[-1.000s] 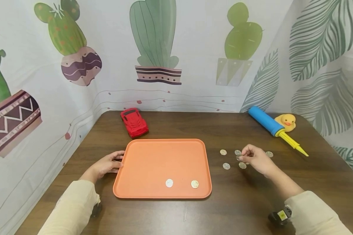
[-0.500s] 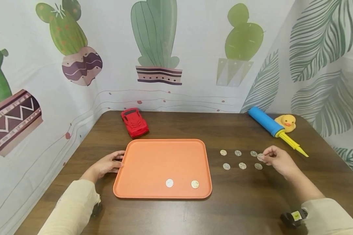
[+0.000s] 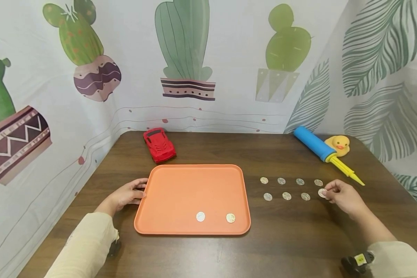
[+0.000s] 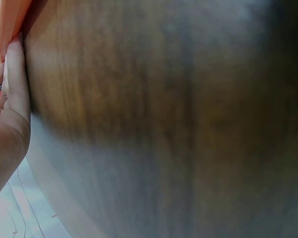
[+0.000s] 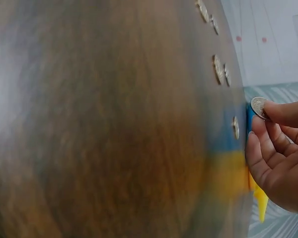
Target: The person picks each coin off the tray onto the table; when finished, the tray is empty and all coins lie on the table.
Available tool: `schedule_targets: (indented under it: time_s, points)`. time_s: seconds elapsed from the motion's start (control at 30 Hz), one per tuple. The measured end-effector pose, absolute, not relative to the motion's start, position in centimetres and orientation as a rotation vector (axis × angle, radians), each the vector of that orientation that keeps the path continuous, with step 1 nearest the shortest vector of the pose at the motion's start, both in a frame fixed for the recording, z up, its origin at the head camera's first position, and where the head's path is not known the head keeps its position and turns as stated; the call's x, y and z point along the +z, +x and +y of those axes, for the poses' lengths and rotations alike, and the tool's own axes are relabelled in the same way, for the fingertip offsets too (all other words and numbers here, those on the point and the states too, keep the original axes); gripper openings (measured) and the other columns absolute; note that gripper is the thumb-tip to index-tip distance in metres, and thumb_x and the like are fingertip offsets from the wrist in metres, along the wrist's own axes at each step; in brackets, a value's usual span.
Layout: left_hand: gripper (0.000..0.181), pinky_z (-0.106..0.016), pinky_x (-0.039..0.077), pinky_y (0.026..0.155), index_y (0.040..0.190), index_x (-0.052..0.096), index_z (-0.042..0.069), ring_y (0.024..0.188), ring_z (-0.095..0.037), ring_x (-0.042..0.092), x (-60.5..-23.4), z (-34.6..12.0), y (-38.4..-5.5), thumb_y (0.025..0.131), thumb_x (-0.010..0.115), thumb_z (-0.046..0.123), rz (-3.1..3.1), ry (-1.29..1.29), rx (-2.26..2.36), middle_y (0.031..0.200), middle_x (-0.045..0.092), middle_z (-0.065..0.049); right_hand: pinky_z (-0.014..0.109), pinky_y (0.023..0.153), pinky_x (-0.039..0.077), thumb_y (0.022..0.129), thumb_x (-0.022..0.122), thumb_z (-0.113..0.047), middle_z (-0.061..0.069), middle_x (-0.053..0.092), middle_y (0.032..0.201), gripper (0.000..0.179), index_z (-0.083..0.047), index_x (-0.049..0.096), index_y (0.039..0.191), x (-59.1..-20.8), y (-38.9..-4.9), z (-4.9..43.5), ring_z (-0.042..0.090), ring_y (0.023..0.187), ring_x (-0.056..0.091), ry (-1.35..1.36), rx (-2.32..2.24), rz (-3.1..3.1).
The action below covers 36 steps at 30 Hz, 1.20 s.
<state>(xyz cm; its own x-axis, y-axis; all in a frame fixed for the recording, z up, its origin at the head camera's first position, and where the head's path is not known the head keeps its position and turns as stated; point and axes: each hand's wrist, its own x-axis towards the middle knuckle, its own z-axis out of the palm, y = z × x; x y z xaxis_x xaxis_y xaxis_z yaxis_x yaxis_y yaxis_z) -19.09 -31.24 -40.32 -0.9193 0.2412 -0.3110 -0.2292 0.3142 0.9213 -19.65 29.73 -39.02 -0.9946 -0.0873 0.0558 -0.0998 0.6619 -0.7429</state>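
Between its thumb and forefinger my right hand (image 3: pixel 344 197) pinches a silvery coin (image 3: pixel 322 193). In the right wrist view that coin (image 5: pixel 259 107) shows tilted at the fingertips. It is at the right end of the front row of coins, with a coin (image 3: pixel 318 182) of the back row just behind. Other coins of the two rows, such as one front coin (image 3: pixel 305 197), lie flat to its left. My left hand (image 3: pixel 125 194) touches the left rim of an orange tray (image 3: pixel 180 193) with extended fingers. A silver coin (image 3: pixel 200 216) and a golden coin (image 3: pixel 231 218) lie on the tray.
A red toy car (image 3: pixel 159 145) stands behind the tray. At the back right lie a blue and yellow hand pump (image 3: pixel 312 143) and a yellow rubber duck (image 3: pixel 338 145). A white cloth (image 3: pixel 236 58) printed with cacti hangs behind the brown table (image 3: pixel 208 255).
My right hand has moved right with the pinched coin, from over the middle of the rows to their right end, uncovering coins behind it. The left hand and tray have stayed in place.
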Motion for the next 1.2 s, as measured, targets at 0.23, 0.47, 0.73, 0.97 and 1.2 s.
schedule_targets:
  time_s: [0.23, 0.47, 0.73, 0.97, 1.2]
  points:
    - [0.062, -0.038, 0.046, 0.076, 0.132, 0.017, -0.008, 0.089, -0.019, 0.051, -40.3, -31.2, -19.0, 0.08, 0.051, -0.002, 2.196, 0.017, 1.632, 0.121, 0.028, -0.027, 0.025, 0.054, 0.045, 0.084, 0.05, -0.006, 0.007, 0.052, 0.072, 0.017, 0.01, 0.045, 0.087, -39.4, -19.3, 30.5, 0.009, 0.062, 0.049, 0.135, 1.221, -2.98]
    - [0.062, -0.039, 0.046, 0.075, 0.132, 0.016, -0.009, 0.089, -0.019, 0.051, -40.1, -31.0, -19.0, 0.08, 0.05, -0.003, 2.19, 0.04, 1.636, 0.121, 0.028, -0.028, 0.027, 0.052, 0.043, 0.081, 0.051, -0.003, 0.006, 0.052, 0.069, 0.014, 0.01, 0.045, 0.084, -39.7, -19.6, 31.0, 0.016, 0.062, 0.049, 0.153, 1.183, -3.049]
    - [0.061, -0.038, 0.046, 0.075, 0.131, 0.017, -0.009, 0.088, -0.018, 0.052, -40.1, -31.0, -18.9, 0.08, 0.05, -0.003, 2.205, 0.021, 1.628, 0.121, 0.028, -0.027, 0.029, 0.048, 0.037, 0.076, 0.057, -0.005, 0.003, 0.049, 0.062, 0.014, 0.005, 0.049, 0.076, -39.7, -19.9, 31.2, 0.016, 0.056, 0.044, 0.125, 0.965, -3.098]
    - [0.061, -0.038, 0.046, 0.074, 0.132, 0.017, -0.008, 0.088, -0.019, 0.052, -40.3, -31.2, -18.9, 0.08, 0.05, -0.002, 2.201, 0.012, 1.639, 0.121, 0.028, -0.026, 0.03, 0.052, 0.034, 0.075, 0.063, -0.016, 0.004, 0.05, 0.064, 0.02, -0.001, 0.051, 0.068, -39.5, -20.1, 31.3, 0.018, 0.059, 0.042, 0.133, 0.796, -3.136]
    - [0.061, -0.038, 0.046, 0.075, 0.132, 0.018, -0.008, 0.089, -0.02, 0.051, -40.2, -31.1, -18.9, 0.08, 0.05, -0.003, 2.214, 0.017, 1.639, 0.121, 0.029, -0.027, 0.03, 0.053, 0.035, 0.076, 0.063, -0.017, 0.005, 0.052, 0.066, 0.022, 0.001, 0.052, 0.071, -39.4, -20.2, 31.4, 0.019, 0.061, 0.043, 0.11, 0.799, -3.131]
